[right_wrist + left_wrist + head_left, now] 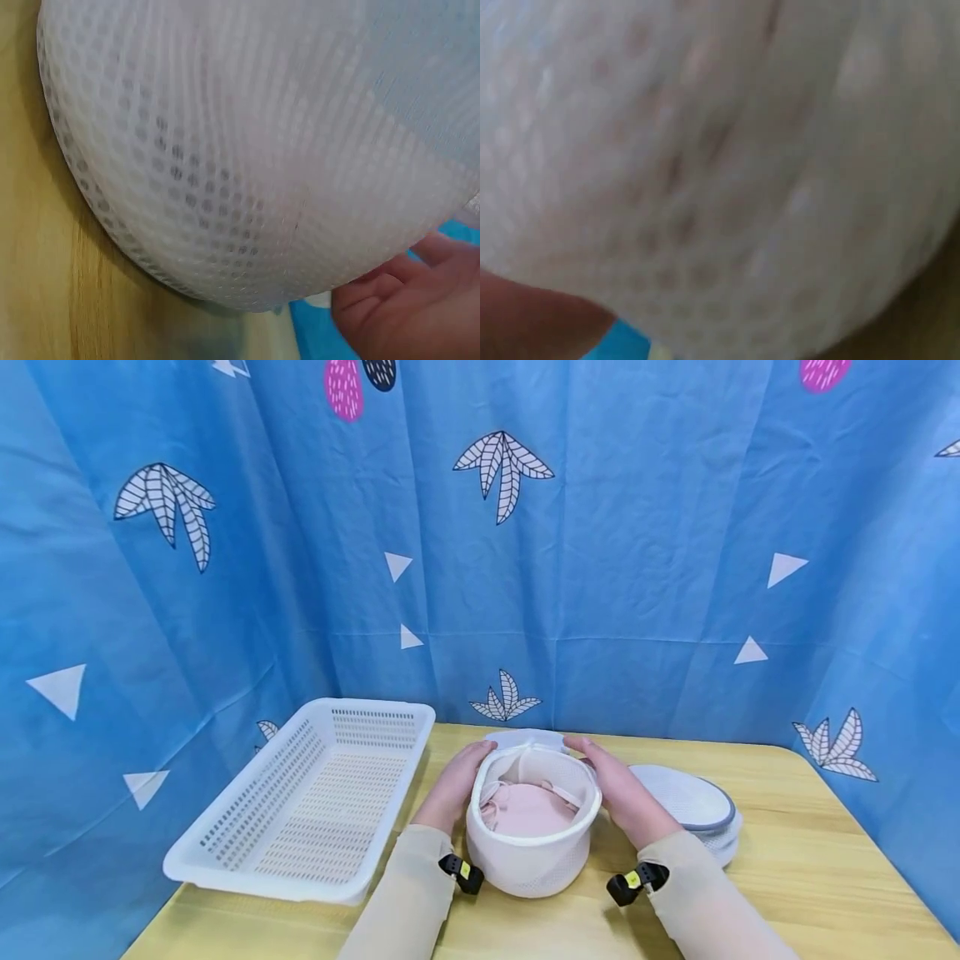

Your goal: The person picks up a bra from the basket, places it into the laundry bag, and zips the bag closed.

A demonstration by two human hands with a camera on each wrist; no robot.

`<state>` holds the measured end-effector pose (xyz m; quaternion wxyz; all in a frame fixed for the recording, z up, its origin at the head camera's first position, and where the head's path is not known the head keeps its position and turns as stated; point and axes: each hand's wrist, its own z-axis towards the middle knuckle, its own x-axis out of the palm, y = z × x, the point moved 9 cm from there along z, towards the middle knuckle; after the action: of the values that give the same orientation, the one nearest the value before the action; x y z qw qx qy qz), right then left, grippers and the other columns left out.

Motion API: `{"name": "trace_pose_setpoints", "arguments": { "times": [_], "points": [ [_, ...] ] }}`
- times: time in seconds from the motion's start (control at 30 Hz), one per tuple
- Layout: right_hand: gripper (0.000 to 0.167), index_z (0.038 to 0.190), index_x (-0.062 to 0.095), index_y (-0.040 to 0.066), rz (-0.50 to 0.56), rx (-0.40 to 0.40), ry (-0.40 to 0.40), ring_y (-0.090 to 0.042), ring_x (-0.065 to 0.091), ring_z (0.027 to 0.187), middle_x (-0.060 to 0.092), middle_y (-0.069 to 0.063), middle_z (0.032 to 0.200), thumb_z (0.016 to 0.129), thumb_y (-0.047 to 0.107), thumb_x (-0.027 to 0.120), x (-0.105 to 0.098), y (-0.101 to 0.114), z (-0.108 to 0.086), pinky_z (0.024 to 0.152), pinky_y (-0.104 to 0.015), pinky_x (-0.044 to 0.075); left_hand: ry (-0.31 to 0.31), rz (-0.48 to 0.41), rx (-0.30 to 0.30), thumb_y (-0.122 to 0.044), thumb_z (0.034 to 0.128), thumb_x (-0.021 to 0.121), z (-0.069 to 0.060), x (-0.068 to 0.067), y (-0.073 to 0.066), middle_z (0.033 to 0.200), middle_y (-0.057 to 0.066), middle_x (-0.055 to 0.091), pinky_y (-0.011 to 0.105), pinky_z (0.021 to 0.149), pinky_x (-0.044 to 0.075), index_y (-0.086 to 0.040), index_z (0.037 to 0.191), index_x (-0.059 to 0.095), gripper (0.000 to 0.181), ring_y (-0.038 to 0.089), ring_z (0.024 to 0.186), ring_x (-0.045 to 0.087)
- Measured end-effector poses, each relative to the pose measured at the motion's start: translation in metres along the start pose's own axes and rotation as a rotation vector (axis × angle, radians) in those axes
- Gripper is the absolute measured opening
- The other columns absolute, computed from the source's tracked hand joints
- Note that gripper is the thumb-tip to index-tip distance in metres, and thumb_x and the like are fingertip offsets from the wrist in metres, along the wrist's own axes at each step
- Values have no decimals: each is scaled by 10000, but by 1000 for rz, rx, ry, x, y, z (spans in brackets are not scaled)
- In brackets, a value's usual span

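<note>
A white mesh laundry bag [528, 864], round and upright, stands on the table with its top open. Inside it lies a pink cloth item [536, 810] with thin straps or ties along the wall. My left hand [457, 781] holds the bag's left side, and my right hand [618, 785] holds its right side. Both hands reach round towards the back, where some fingers are hidden. A whitish flap [525, 740] shows behind the rim. Mesh fabric [727, 172] fills the left wrist view, blurred. In the right wrist view, bent fingers show beside the mesh wall [225, 165].
To the left is a white slotted plastic basket [318, 827]. A second mesh bag [690, 797] with grey-blue trim sits at the right, close to my right forearm. The wooden table [810, 860] ends at a blue patterned curtain [637, 568] behind and at the sides.
</note>
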<state>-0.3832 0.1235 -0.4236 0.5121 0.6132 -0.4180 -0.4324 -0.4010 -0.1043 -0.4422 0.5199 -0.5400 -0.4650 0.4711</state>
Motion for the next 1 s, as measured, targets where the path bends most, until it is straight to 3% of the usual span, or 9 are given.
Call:
{"name": "trace_pose_setpoints", "arguments": {
  "times": [0.13, 0.2, 0.43, 0.57, 0.77, 1.0],
  "points": [
    [701, 1584, 316, 62, 38, -10, 77, -369, 167, 1508, 237, -162, 1641, 1082, 550, 268, 9, -4, 6, 1191, -533, 164, -15, 3, 32, -344, 1061, 496, -1, 0, -2, 1499, 174, 469, 491, 1158, 294, 16, 1460, 484, 538, 344, 1405, 391],
    [725, 1596, 285, 69, 64, -7, 112, -359, 142, 1516, 225, -148, 1648, 1074, 572, 268, 12, -6, 7, 1194, -534, 139, -28, -10, 49, -324, 1059, 514, -2, -1, -3, 1463, 186, 502, 485, 1141, 326, 26, 1438, 502, 516, 345, 1370, 434],
    [794, 1627, 214, 170, 224, 13, 212, -387, 232, 1488, 245, -164, 1635, 1023, 679, 294, 19, -8, 10, 1175, -556, 206, -38, -59, 82, -319, 1055, 540, -3, -1, -9, 1451, 136, 532, 453, 1119, 369, -30, 1424, 544, 469, 303, 1345, 480],
    [839, 1622, 224, 150, 271, 31, 230, -397, 267, 1472, 254, -201, 1622, 1002, 707, 315, 24, -10, 13, 1152, -536, 279, -66, -88, 97, -306, 1048, 564, -5, -2, -9, 1388, 97, 591, 415, 1076, 423, -72, 1386, 599, 413, 257, 1280, 545],
    [734, 1580, 343, 104, 175, -12, 150, -375, 330, 1445, 333, -183, 1592, 1055, 615, 300, 18, -5, 10, 1149, -515, 297, -127, -177, 116, -201, 1052, 561, -3, -1, -7, 1267, 118, 636, 338, 923, 516, -57, 1293, 646, 294, 199, 1073, 625],
    [732, 1501, 501, 271, 22, -92, 78, -331, 518, 1303, 494, -120, 1484, 956, 747, 394, 4, 9, 0, 1071, -473, 412, -51, -361, 111, -233, 1047, 576, -3, 6, -17, 1318, 77, 615, 292, 896, 513, -70, 1279, 532, 287, 173, 1114, 600]
  ]
}}
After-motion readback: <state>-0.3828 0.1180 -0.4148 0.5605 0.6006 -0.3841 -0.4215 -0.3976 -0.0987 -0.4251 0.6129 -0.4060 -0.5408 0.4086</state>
